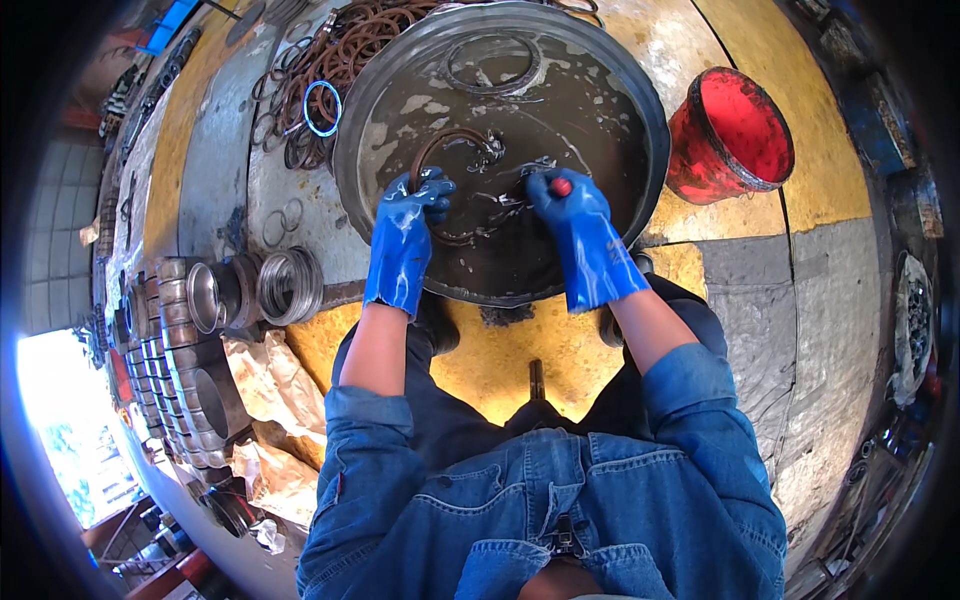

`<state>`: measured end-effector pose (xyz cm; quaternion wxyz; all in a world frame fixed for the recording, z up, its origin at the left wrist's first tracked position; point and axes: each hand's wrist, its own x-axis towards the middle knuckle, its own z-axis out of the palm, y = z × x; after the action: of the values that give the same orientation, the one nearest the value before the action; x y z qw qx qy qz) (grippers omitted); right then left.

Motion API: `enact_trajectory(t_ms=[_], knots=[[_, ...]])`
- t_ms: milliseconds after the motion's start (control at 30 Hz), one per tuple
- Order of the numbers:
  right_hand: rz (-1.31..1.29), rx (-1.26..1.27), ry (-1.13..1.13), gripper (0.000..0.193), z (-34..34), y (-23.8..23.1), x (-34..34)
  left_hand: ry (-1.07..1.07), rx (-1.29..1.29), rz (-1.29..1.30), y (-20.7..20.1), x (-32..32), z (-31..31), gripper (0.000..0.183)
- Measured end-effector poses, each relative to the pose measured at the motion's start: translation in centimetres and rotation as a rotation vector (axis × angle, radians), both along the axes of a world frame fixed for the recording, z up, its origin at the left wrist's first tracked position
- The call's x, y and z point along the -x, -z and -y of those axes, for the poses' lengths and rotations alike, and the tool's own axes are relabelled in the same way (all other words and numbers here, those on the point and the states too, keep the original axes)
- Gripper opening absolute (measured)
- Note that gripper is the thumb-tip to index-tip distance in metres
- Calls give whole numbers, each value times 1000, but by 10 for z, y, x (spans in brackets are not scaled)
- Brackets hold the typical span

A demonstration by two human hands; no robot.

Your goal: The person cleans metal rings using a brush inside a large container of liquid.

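Observation:
A wide metal basin (652, 160) of murky dark liquid stands before me. My left hand (413, 200), in a long blue rubber glove, grips a brown ring (424, 155) at its left side. The ring's lower part dips toward the liquid and is partly hidden. My right hand (568, 205), gloved the same way, is closed around a tool with a red handle end (561, 186). The tool's working end is hidden by the glove and splashing liquid near the ring's right side. Another thin ring (490, 92) lies at the basin's far side.
Beyond the basin's left rim lies a heap of brown rings (365, 45), with a blue ring (338, 108) beside it. A red bucket (690, 150) stands to the right. Metal rings (290, 285), stacked metal cylinders (175, 300) and brown paper (275, 380) sit at the left.

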<state>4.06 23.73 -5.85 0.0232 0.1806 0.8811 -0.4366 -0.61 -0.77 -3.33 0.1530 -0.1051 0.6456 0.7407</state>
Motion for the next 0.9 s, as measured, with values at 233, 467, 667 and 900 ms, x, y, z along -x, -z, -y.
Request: enact_trajectory(t_ms=[233,467,667,900], knots=[[-339,887,-76,25,3,-29,-5,53,-52,97,3,2,4,34],[-786,580,-249,22,49,-47,2,-15,-103,142,13,-7,2,27],[-176,810,202,26,23,-9,15,35,-176,96,-13,-18,-9,32],[318,136,-4,33,0,-5,18,0,-131,150,-17,-4,7,36]])
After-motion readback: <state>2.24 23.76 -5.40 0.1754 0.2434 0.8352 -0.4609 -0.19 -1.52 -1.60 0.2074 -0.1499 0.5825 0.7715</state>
